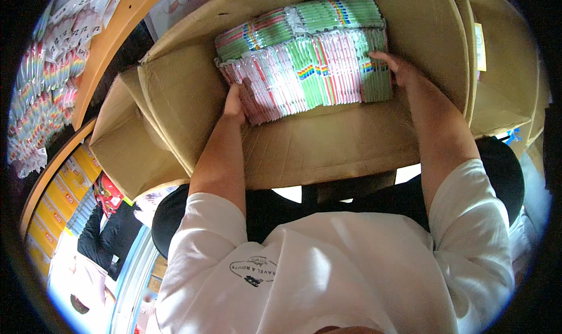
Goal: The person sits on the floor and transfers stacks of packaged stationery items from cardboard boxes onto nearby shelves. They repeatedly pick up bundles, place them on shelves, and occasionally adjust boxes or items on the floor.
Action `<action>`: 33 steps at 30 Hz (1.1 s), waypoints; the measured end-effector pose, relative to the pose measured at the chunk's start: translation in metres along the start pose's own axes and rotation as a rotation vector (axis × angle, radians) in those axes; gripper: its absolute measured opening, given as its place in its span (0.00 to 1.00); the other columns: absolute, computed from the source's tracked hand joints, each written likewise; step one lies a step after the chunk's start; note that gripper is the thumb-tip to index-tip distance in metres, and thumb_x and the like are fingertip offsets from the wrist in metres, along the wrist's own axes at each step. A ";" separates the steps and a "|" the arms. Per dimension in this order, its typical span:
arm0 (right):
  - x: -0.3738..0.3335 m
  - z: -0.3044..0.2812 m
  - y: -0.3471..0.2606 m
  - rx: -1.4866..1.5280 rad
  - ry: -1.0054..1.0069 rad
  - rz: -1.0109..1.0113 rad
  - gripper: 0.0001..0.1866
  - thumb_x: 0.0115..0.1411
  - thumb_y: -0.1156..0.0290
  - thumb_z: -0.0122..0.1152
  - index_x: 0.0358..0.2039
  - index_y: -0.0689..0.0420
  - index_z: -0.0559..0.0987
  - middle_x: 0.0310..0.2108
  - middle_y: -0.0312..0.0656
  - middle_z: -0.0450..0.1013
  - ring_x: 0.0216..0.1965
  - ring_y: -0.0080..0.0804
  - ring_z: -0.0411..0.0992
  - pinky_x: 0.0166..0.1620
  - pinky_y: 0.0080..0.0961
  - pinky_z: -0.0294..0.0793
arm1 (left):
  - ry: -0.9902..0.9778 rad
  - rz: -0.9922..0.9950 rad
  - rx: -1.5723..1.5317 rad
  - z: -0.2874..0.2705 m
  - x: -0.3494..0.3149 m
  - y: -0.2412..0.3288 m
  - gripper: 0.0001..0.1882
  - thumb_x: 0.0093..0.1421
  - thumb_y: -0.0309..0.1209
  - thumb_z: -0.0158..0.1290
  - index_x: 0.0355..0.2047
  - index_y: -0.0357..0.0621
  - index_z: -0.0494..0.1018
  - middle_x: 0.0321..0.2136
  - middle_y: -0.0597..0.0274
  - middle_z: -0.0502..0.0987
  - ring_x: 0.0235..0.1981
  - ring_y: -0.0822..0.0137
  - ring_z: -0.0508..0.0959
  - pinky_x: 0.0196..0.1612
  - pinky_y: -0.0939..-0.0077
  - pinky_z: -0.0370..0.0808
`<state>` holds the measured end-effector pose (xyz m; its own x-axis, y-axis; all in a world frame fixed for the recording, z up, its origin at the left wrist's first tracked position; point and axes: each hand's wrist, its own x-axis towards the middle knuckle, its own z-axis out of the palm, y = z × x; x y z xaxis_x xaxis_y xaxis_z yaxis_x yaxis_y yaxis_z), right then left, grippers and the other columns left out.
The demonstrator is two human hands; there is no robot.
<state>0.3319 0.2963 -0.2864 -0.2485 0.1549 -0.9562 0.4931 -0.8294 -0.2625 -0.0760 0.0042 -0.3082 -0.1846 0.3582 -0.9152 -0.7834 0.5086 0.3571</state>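
Observation:
A large brown cardboard box (328, 150) stands open in front of me. Inside it, thin plastic-wrapped packets in white, pink and green with rainbow stripes are packed on edge in two rows. The near row of packets (281, 79) is between my hands. My left hand (234, 103) presses on its left end, with the fingers mostly hidden along the side. At the right end, my right hand (395, 68) grips with the thumb over the top edge and the other fingers out of sight. The far row of packets (319, 15) lies just behind.
The box's left flap (132, 141) folds outward, and another cardboard box (503, 71) adjoins on the right. Many similar packets (47, 94) lie beyond a curved wooden edge (111, 47) at far left. Lower left, a person in dark sleeves (102, 240) is near yellow boxes (58, 211).

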 end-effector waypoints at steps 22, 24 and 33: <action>-0.009 0.017 0.010 -0.126 -0.022 -0.262 0.29 0.55 0.54 0.71 0.54 0.55 0.78 0.47 0.43 0.79 0.47 0.38 0.77 0.54 0.40 0.73 | -0.007 -0.061 0.374 0.018 -0.033 0.010 0.27 0.55 0.38 0.65 0.52 0.38 0.76 0.51 0.53 0.79 0.50 0.56 0.78 0.56 0.59 0.72; 0.001 0.013 0.017 -0.260 0.055 -0.313 0.27 0.56 0.53 0.71 0.52 0.54 0.81 0.49 0.42 0.79 0.48 0.40 0.76 0.57 0.40 0.70 | 0.001 -0.027 0.372 0.010 -0.027 0.001 0.25 0.54 0.37 0.66 0.49 0.37 0.78 0.49 0.54 0.80 0.48 0.57 0.79 0.54 0.61 0.73; -0.029 0.051 0.018 -0.068 0.174 -0.258 0.40 0.50 0.50 0.77 0.55 0.68 0.75 0.51 0.51 0.76 0.50 0.40 0.75 0.57 0.37 0.70 | 0.240 0.298 0.384 0.051 -0.058 -0.007 0.35 0.49 0.41 0.66 0.53 0.32 0.70 0.47 0.50 0.78 0.46 0.59 0.77 0.54 0.65 0.70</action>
<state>0.3055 0.2498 -0.2568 -0.2290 0.4500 -0.8631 0.4885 -0.7139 -0.5018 -0.0295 0.0199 -0.2479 -0.5313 0.3644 -0.7648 -0.4112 0.6783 0.6089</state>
